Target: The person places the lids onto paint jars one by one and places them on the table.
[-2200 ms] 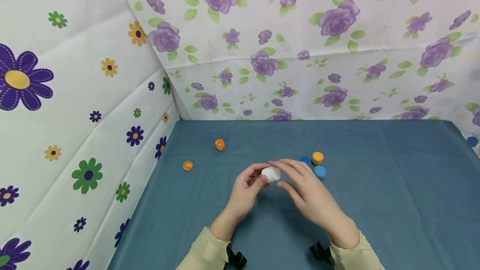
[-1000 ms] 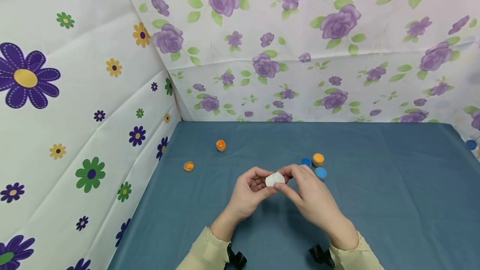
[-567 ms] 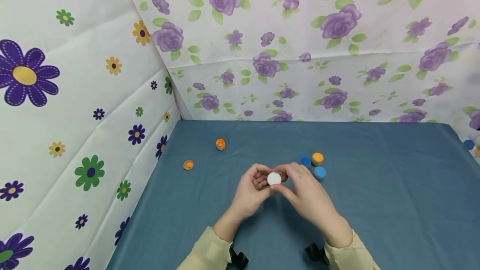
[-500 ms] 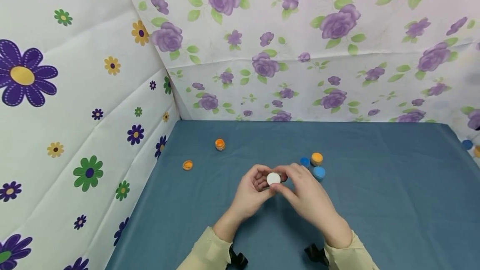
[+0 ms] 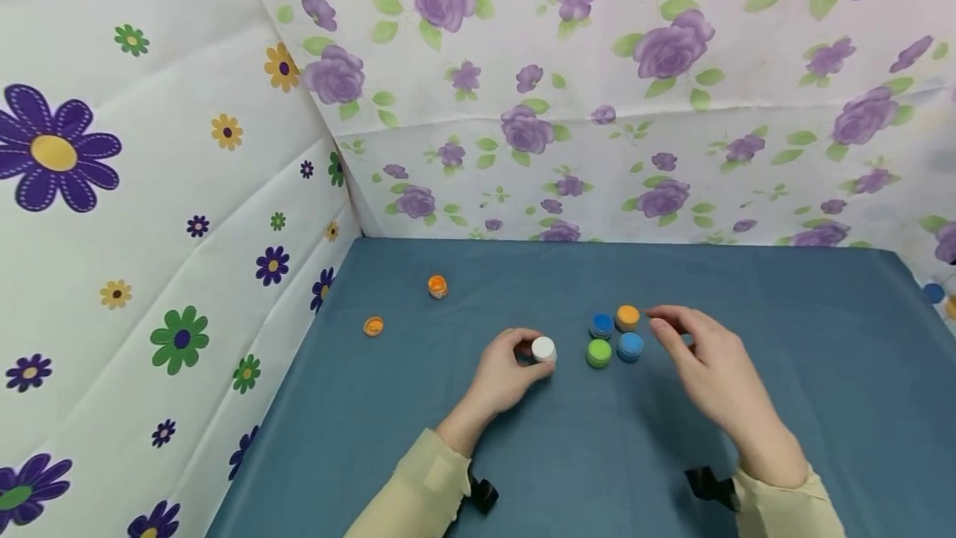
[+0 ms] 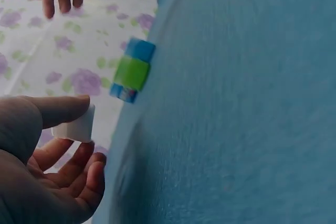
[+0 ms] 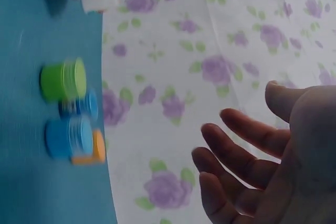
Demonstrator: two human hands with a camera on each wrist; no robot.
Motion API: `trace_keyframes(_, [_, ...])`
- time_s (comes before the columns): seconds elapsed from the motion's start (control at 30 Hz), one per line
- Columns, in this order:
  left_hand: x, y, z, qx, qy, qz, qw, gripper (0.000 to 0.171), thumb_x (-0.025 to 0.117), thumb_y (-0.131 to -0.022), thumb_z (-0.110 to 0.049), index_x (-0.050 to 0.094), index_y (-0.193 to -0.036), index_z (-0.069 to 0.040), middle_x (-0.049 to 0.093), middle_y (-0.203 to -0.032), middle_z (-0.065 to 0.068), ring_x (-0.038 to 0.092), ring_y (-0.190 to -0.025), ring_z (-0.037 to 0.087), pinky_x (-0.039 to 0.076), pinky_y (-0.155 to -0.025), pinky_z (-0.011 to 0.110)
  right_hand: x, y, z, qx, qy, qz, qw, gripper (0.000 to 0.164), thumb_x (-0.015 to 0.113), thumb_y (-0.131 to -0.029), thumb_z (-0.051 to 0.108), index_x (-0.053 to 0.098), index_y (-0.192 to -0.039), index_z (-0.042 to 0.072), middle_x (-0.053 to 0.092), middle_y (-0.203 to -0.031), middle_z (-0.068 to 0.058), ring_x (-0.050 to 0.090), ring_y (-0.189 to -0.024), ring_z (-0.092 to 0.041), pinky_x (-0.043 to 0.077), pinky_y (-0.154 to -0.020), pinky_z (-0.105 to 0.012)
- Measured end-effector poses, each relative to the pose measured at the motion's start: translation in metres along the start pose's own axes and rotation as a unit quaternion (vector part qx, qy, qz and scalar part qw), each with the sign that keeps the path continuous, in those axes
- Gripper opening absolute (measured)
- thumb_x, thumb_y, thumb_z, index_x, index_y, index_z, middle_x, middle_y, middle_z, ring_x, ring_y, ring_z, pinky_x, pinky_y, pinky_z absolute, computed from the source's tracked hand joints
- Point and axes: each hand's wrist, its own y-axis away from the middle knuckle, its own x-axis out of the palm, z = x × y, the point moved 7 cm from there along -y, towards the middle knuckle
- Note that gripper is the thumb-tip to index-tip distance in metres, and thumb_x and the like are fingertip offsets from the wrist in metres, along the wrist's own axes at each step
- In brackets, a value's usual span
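Observation:
A small white jar (image 5: 543, 349) sits between the thumb and fingers of my left hand (image 5: 496, 374), a little left of a group of jars. In the left wrist view the thumb lies over the white jar (image 6: 77, 127) and fingertips touch it from below. My right hand (image 5: 723, 376) is just right of the group, holding nothing; in the right wrist view its fingers (image 7: 247, 158) are loosely bent and spread apart. The group consists of a green jar (image 5: 598, 353), a dark blue jar (image 5: 601, 325), a light blue jar (image 5: 631, 347) and a yellow-orange jar (image 5: 627, 318).
Toward the back left stands an orange jar (image 5: 437, 286) that looks uncovered. An orange lid (image 5: 373, 326) lies left of it. The blue cloth (image 5: 821, 372) covers the table, with flowered sheets (image 5: 478, 106) hanging behind and at the left.
My right hand has let go of the white jar and moved right, past the group. The green jar, hidden before, now shows. My left hand keeps its hold on the white jar.

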Motion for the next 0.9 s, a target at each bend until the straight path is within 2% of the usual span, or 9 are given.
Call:
trace_keyframes(0.23, [0.014, -0.032, 0.003, 0.001, -0.045, 0.002, 0.999, 0.034, 0.086, -0.093, -0.011, 0.076, -0.125, -0.009, 0.064, -0.101, 0.004, 0.056, -0.085, 0.015, 0.05, -0.08, 0.035, -0.01, 0.001, -0.038, 0.033, 0.023, 0.049, 0.998, 0.055, 0.045, -0.115, 0.051, 0.065, -0.142, 0.008, 0.068, -0.133, -0.017, 0.065, -0.116, -0.038, 0.055, -0.089, -0.06])
trace_keyframes(0.5, [0.027, -0.057, 0.0, -0.009, -0.102, -0.004, 0.9948, 0.032, 0.087, -0.093, -0.012, 0.077, -0.124, -0.011, 0.064, -0.101, -0.001, 0.051, -0.079, 0.01, 0.048, -0.075, 0.031, -0.003, -0.005, -0.052, 0.043, 0.018, 0.076, 0.996, 0.055, 0.047, -0.113, 0.054, 0.067, -0.14, 0.01, 0.07, -0.13, -0.013, 0.066, -0.117, -0.037, 0.054, -0.094, -0.06])
trace_keyframes(0.67, [0.035, -0.064, -0.005, -0.016, -0.122, -0.008, 0.9924, 0.033, 0.088, -0.092, -0.014, 0.077, -0.123, -0.013, 0.067, -0.104, -0.001, 0.053, -0.08, 0.011, 0.049, -0.076, 0.032, 0.0, -0.002, -0.052, 0.046, 0.025, 0.078, 0.996, 0.052, 0.049, -0.113, 0.052, 0.069, -0.138, 0.011, 0.072, -0.128, -0.011, 0.066, -0.115, -0.036, 0.055, -0.091, -0.058])
trace_keyframes(0.9, [0.043, -0.068, -0.008, -0.025, -0.118, -0.012, 0.9927, 0.036, 0.091, -0.089, -0.012, 0.078, -0.122, -0.015, 0.07, -0.107, -0.001, 0.054, -0.081, 0.011, 0.049, -0.076, 0.032, 0.004, 0.004, -0.049, 0.058, 0.023, 0.097, 0.993, 0.052, 0.05, -0.112, 0.053, 0.069, -0.138, 0.012, 0.071, -0.131, -0.011, 0.066, -0.116, -0.035, 0.057, -0.088, -0.054])
